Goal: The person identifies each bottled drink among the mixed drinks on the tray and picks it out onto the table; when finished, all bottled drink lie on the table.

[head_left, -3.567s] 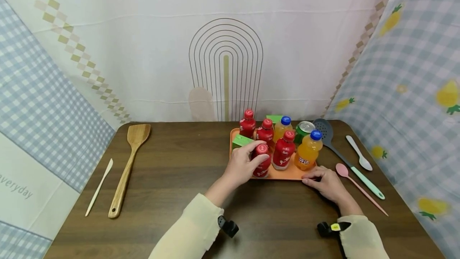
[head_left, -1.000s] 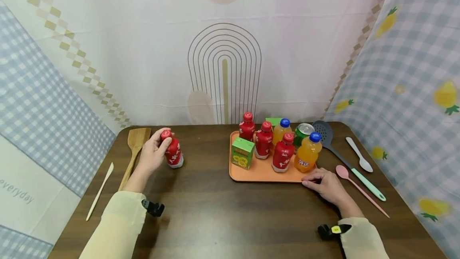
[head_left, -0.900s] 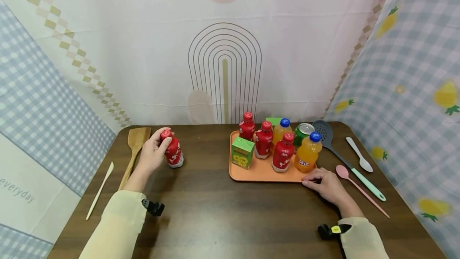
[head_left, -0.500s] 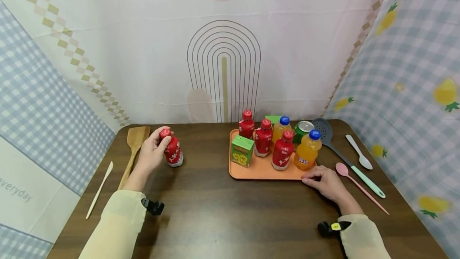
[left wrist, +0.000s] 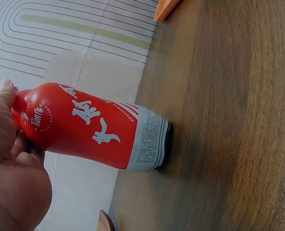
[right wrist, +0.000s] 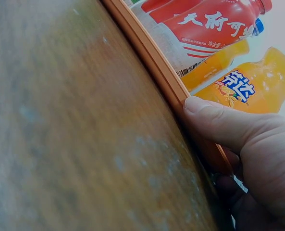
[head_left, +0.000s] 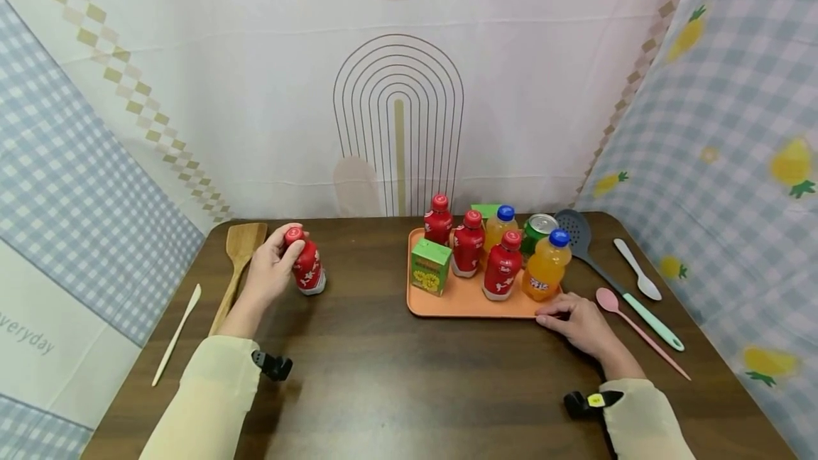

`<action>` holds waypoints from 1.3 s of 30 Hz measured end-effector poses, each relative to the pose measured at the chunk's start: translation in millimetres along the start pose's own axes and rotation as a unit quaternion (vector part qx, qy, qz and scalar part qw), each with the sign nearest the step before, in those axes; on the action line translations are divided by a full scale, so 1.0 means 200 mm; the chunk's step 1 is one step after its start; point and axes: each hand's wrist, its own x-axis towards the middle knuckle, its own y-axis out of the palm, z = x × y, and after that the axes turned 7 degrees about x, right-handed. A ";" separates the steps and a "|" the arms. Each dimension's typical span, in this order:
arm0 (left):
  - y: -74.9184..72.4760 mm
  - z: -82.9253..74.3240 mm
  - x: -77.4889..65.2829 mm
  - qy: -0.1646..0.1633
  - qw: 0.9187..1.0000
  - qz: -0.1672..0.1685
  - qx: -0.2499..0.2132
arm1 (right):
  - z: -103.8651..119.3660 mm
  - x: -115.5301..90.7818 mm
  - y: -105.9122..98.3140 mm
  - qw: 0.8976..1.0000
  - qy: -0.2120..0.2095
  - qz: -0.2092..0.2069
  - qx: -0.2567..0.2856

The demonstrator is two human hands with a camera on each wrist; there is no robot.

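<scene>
My left hand (head_left: 270, 266) grips a red-capped red drink bottle (head_left: 309, 270) by its neck, at the table's left rear beside the wooden spatula (head_left: 243, 247). In the left wrist view the red label and pale base of that bottle (left wrist: 84, 120) show; its bottom is at the tabletop. My right hand (head_left: 578, 321) pinches the front right corner of an orange tray (head_left: 460, 308), thumb on the rim in the right wrist view. Standing on the tray are several red bottles (head_left: 501, 272), two orange soda bottles (head_left: 546, 268), a green juice carton (head_left: 431, 268) and a green can (head_left: 538, 229).
Right of the tray lie a slotted turner (head_left: 603, 275), a pink spoon (head_left: 639, 329) and a white spoon (head_left: 637, 268). A pale knife (head_left: 177, 336) lies near the left edge. Behind the table hangs a patterned cloth (head_left: 281, 91). Another green box top (head_left: 486, 210) shows behind the bottles.
Since the oldest frame, my left hand has carried the red bottle from the tray's front left to the table's left, uncovering the carton. Little has moved in the last second; my right hand stays put.
</scene>
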 end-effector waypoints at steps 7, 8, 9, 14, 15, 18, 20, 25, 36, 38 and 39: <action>0.00 0.00 0.00 0.002 1.000 0.001 0.006 | 0.01 -0.01 0.00 1.000 -0.009 0.003 0.007; 0.00 0.00 0.00 0.003 1.000 0.002 0.003 | 0.01 -0.01 0.00 1.000 -0.008 0.000 0.007; 0.00 0.00 0.00 0.005 1.000 0.001 0.002 | 0.01 -0.01 0.00 1.000 -0.008 -0.002 0.007; 0.01 -0.01 0.01 0.008 1.000 0.005 0.005 | 0.01 -0.02 0.00 1.000 -0.005 -0.004 0.005; 0.00 -0.01 0.01 0.007 1.000 0.007 0.007 | 0.01 -0.02 0.00 1.000 -0.005 -0.002 0.004; -0.01 -0.01 0.01 0.000 1.000 0.018 0.010 | 0.01 -0.02 0.00 1.000 -0.006 -0.002 0.007; -0.02 -0.01 0.01 -0.006 0.999 0.031 0.006 | 0.01 -0.01 -0.01 1.000 -0.011 -0.001 0.008; -0.03 0.01 0.02 0.001 1.000 0.023 0.003 | 0.01 0.00 -0.01 1.000 -0.009 0.000 0.008; 0.24 -0.41 0.09 0.198 0.977 -0.067 0.035 | 0.00 0.00 -0.01 1.000 -0.022 -0.005 0.017; 0.32 -0.48 0.10 0.213 0.976 -0.026 0.020 | 0.00 0.00 -0.01 1.000 -0.018 -0.003 0.017; 0.37 -0.51 0.10 0.218 0.976 -0.005 0.014 | 0.00 0.00 0.00 1.000 -0.014 -0.003 0.018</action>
